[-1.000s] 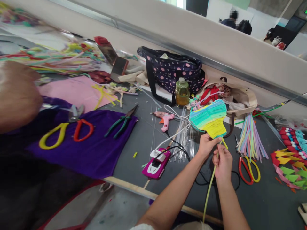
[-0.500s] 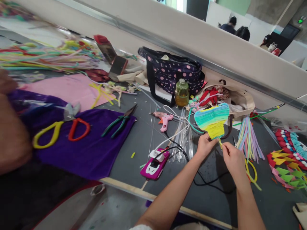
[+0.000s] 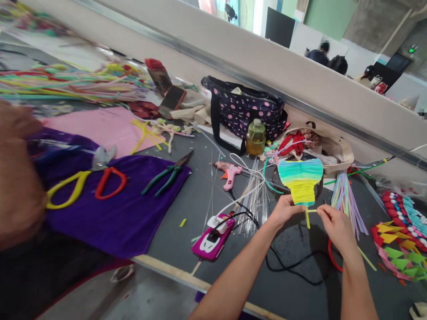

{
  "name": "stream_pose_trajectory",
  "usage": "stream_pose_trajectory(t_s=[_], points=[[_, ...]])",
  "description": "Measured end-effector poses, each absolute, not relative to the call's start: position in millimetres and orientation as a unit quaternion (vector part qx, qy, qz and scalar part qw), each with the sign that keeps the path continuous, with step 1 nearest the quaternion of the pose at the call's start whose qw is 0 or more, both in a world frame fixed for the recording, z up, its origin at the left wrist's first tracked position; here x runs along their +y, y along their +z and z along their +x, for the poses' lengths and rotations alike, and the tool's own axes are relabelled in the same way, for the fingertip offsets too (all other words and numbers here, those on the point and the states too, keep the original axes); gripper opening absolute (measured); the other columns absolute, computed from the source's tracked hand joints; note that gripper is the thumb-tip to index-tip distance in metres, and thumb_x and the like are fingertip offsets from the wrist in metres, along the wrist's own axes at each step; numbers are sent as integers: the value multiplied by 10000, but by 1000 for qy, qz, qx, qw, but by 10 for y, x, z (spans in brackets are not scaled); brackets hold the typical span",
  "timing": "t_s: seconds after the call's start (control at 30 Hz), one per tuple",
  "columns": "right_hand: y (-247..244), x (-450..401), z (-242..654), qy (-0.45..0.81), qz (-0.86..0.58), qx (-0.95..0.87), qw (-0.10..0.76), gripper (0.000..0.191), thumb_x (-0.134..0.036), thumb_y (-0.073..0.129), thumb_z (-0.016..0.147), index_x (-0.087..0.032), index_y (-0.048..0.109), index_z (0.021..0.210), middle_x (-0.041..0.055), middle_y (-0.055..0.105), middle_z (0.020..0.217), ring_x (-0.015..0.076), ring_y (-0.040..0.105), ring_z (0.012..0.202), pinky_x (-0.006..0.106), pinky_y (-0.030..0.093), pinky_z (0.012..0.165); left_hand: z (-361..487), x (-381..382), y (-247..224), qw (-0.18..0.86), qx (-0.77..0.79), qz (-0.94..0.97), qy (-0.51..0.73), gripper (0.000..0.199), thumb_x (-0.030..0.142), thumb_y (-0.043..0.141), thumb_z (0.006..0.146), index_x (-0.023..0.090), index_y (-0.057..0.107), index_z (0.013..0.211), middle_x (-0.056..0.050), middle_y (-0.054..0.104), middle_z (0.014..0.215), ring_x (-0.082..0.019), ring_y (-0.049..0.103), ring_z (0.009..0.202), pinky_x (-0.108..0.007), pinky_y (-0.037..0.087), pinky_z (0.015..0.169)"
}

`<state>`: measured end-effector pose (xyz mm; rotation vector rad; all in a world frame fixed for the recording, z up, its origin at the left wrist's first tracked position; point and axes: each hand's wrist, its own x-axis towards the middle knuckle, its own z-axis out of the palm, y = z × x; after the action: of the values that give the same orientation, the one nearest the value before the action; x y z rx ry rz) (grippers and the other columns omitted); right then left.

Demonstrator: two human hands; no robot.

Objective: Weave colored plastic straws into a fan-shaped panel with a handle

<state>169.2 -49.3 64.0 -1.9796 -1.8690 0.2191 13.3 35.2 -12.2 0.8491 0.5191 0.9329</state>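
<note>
My left hand [image 3: 285, 211] pinches the lower end of a blue, teal and yellow ribbed piece [image 3: 302, 178], which stands upright above the fingers. To its right, my right hand [image 3: 336, 222] has its fingers closed on the end of a thin yellow strip [image 3: 312, 210], stretched sideways from the base of the piece. A short yellow stem [image 3: 308, 220] points down between the hands. A bundle of pastel strips [image 3: 348, 200] lies just beyond my right hand, and red-handled scissors are partly hidden beneath it.
A pink glue gun [image 3: 229, 173], clear sticks and a magenta power strip [image 3: 213, 238] lie left of my hands. Green pliers [image 3: 170, 173] and large scissors [image 3: 96, 169] rest on purple cloth. Another person's arm [image 3: 20, 178] is at far left. Bags and a bottle [image 3: 256, 138] stand behind.
The ribbed piece has turned more upright and sits a little lower in view. My right hand has moved right and down, and the yellow strip now stretches between the hands.
</note>
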Motion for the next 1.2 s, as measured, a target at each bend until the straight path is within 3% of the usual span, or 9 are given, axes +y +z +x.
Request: stream_pose_trajectory(t_s=[0.4,0.47,0.57,0.63,0.73,0.93,1.1,1.2], points=[[306,-420,1816,329,-644,-561,403,242,-427,656,809,-194,719,812,17,674,767,176,578,728,258,430,663,85,341,-88,843,187,307,400,426,196,879,474,110,768,875,-95,757,869,-202,670,828,-309,465,848],[246,-422,1766,360,-640,-520,436,253,-441,695,772,-191,719,807,2,645,710,144,531,639,236,395,577,90,329,-84,852,188,286,396,434,188,884,467,108,766,877,-92,753,850,-173,656,765,-284,468,789],[168,-433,1662,420,-627,-454,473,285,-462,721,745,-184,702,810,-52,496,553,80,341,468,207,235,435,100,315,-84,861,193,258,395,429,188,892,462,100,762,862,-84,744,809,-138,628,680,-253,461,704],[118,-436,1582,452,-611,-416,498,310,-475,731,732,-179,689,815,-81,388,502,63,237,436,204,158,412,104,309,-79,862,193,240,402,406,188,894,459,96,757,830,-74,734,774,-125,616,657,-241,457,680],[49,-431,1458,473,-599,-373,528,339,-489,746,709,-177,671,819,-93,347,494,56,215,429,192,146,403,102,304,-54,857,193,220,425,370,175,892,453,91,745,782,-54,715,717,-114,604,634,-231,452,663],[-31,-432,1179,458,-588,-370,555,348,-506,711,743,-175,647,833,-79,430,500,52,276,402,177,159,386,81,291,29,847,192,202,453,291,174,875,467,93,708,692,-29,669,634,-104,566,554,-225,433,557],[-115,-473,914,288,-648,-430,559,373,-521,587,846,-165,636,747,-37,520,523,76,371,397,205,269,398,82,282,40,836,209,199,466,277,192,868,482,85,698,673,-31,647,588,-81,509,467,-205,384,458],[-164,-492,807,205,-696,-439,531,412,-536,533,872,-156,679,815,-14,562,535,111,458,432,223,342,439,97,287,27,823,220,205,483,294,220,868,496,88,719,713,-40,659,588,-86,512,444,-209,389,442]])
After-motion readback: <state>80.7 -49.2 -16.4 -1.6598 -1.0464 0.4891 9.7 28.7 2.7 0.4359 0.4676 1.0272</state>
